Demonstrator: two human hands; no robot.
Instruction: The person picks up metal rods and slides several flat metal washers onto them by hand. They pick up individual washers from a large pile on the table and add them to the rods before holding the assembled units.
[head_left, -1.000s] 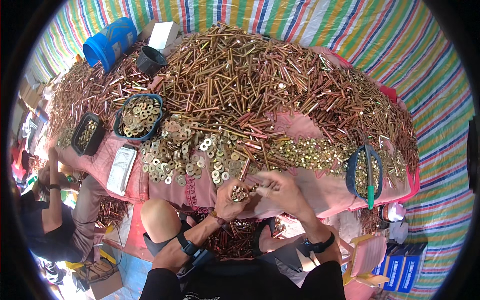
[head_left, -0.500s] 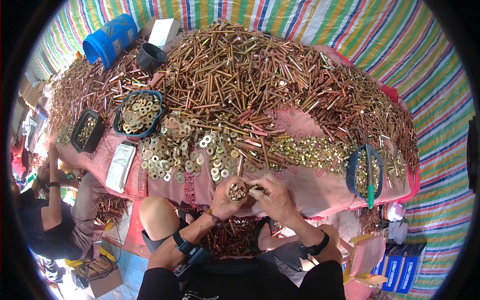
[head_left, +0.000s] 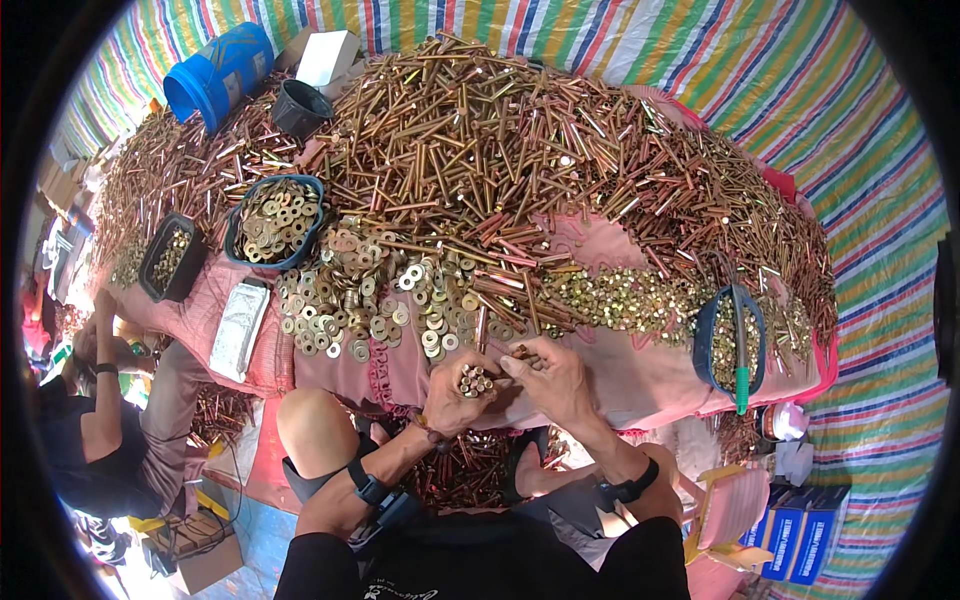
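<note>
Seen from above, a seated person's two forearms reach forward from the lower edge, each wrist wearing a dark band. The left hand (head_left: 455, 395) is closed around a small bundle of brass-coloured bolts (head_left: 476, 381), held upright so their ends face the camera. The right hand (head_left: 555, 378) sits just beside it, fingers pinched narrow on a single bolt (head_left: 522, 352) at the near edge of the bench (head_left: 650, 385), which is draped in pink cloth.

Just beyond the hands lies a spread of flat washers (head_left: 375, 300), and to the right a band of small nuts (head_left: 625, 295). Behind them a huge heap of long bolts (head_left: 500, 140) covers most of the bench. A blue-rimmed tray of washers (head_left: 275, 220) sits left of the heap, and a blue basket (head_left: 730, 345) with a green-handled tool sits at the right. At the far left corner stand a blue bucket (head_left: 215, 75) and a black pot (head_left: 300, 108). Another person (head_left: 100, 420) sits at the lower left. Striped tarpaulin (head_left: 800, 90) surrounds everything.
</note>
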